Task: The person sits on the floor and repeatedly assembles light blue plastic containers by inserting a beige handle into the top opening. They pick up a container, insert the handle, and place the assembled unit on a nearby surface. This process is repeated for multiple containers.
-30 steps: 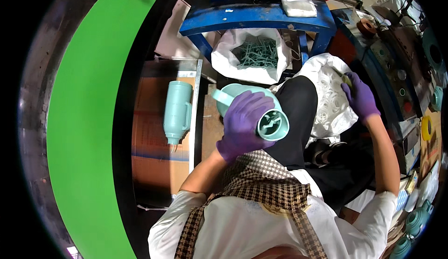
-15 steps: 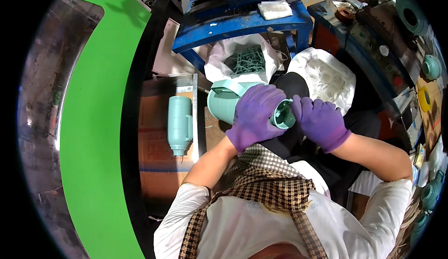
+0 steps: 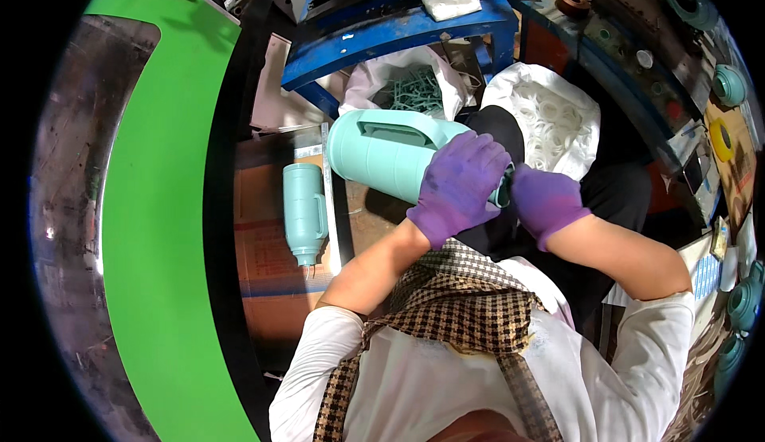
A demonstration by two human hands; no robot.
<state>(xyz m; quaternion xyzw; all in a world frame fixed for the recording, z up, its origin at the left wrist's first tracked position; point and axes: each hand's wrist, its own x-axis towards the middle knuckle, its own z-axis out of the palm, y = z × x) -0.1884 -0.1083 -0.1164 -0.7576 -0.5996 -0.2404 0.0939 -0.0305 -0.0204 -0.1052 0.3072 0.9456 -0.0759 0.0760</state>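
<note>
A mint-green thermos flask casing (image 3: 386, 155) lies on its side across my lap, its base to the left and its handle (image 3: 402, 128) uppermost. My left hand (image 3: 464, 185), in a purple glove, is wrapped round its narrowing neck. My right hand (image 3: 550, 203), gloved alike, is closed at the casing's open mouth (image 3: 504, 187). The fingertips there are hidden, so what they hold cannot be made out. A second mint-green flask casing (image 3: 304, 213) lies to the left on a cardboard surface (image 3: 267, 239), neck toward me.
Ahead is a blue bench (image 3: 382, 55) with a white folded packet (image 3: 451, 2) on it. Below it, a white sack (image 3: 362, 83) holds green plastic strips; another sack (image 3: 586, 111) holds white rings. A green panel (image 3: 171, 203) runs along the left. At the right rim are more green casings (image 3: 745, 302).
The casing has swung so that more of its body and handle shows, and its mouth faces farther right. My right hand has turned, its fingers now tucked against the mouth.
</note>
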